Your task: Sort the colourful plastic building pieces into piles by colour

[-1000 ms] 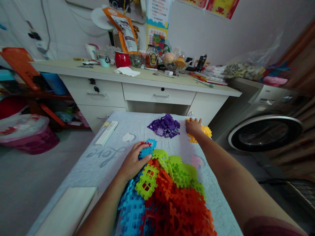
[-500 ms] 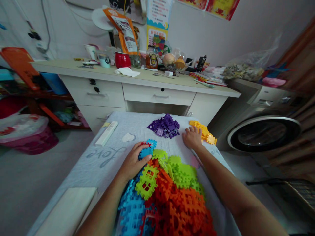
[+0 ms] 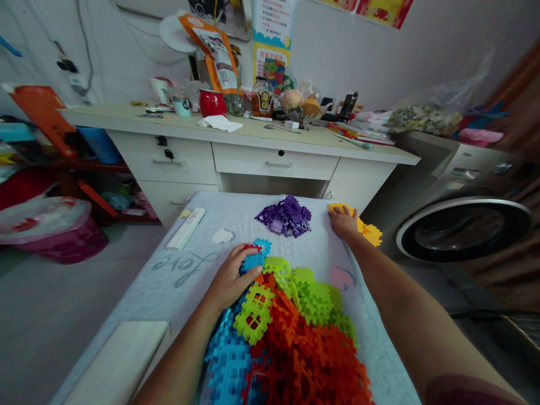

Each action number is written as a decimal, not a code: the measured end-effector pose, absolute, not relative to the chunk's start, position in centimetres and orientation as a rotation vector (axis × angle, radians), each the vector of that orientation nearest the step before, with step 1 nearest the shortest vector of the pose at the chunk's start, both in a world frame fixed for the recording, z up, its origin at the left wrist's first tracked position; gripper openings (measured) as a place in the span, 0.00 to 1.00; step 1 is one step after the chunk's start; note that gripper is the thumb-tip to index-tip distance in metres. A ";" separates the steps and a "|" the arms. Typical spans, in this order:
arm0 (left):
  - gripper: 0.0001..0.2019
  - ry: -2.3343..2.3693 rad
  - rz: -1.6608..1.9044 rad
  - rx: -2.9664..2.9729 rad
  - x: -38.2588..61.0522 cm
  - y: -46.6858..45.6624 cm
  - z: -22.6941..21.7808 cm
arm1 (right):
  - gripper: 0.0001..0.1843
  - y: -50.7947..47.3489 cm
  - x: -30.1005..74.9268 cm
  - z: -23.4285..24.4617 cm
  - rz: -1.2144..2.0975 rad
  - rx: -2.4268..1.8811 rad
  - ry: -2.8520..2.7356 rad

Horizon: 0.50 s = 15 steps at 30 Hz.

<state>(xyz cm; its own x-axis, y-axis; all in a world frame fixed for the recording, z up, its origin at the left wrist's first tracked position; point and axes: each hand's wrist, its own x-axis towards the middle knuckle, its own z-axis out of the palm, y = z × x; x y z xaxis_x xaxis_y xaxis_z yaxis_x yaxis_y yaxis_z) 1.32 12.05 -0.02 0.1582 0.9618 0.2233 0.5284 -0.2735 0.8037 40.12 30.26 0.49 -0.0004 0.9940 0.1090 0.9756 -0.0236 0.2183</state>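
Observation:
My left hand [image 3: 234, 277] curls around blue interlocking plastic pieces [image 3: 255, 257], thumb on the near side and fingers on the far side. A bit of red piece [image 3: 253, 246] shows by its fingertips. My right hand [image 3: 343, 221] lies with fingers spread on the yellow pieces [image 3: 370, 232] at the table's far right corner, hiding part of them. Between my arms are heaps of lime-green pieces [image 3: 314, 295], orange-red pieces [image 3: 312, 354] and more blue pieces [image 3: 230, 360]. A purple pile [image 3: 287, 216] sits beyond, between the hands.
On the cloth-covered table [image 3: 181, 292] lie a long white box [image 3: 185, 229] at far left and a larger white board-like thing [image 3: 120, 360] at near left. Behind stands a cluttered desk [image 3: 253, 133]. A washing machine [image 3: 459, 197] is at right, a pink bin [image 3: 63, 239] at left.
My right hand has moved right and slightly away, from the left edge of the yellow pile onto it. The yellow pieces appear shifted a little. My left hand stays on the blue pieces.

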 end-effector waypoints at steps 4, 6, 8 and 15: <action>0.22 1.419 1.002 1.875 1.4 12.0 0.1 | 0.26 30.7 41.7 0.0 0.378 2.338 1.973; 0.22 1.421 0.998 1.874 1.4 12.0 0.2 | 0.26 30.5 42.6 -0.2 0.398 2.441 1.885; 0.22 1.423 0.995 1.868 1.4 11.9 0.2 | 0.25 30.0 43.4 -0.3 0.423 2.532 1.800; 0.21 1.405 1.005 1.875 1.4 11.9 0.4 | 0.22 27.7 44.7 0.0 0.621 2.702 1.686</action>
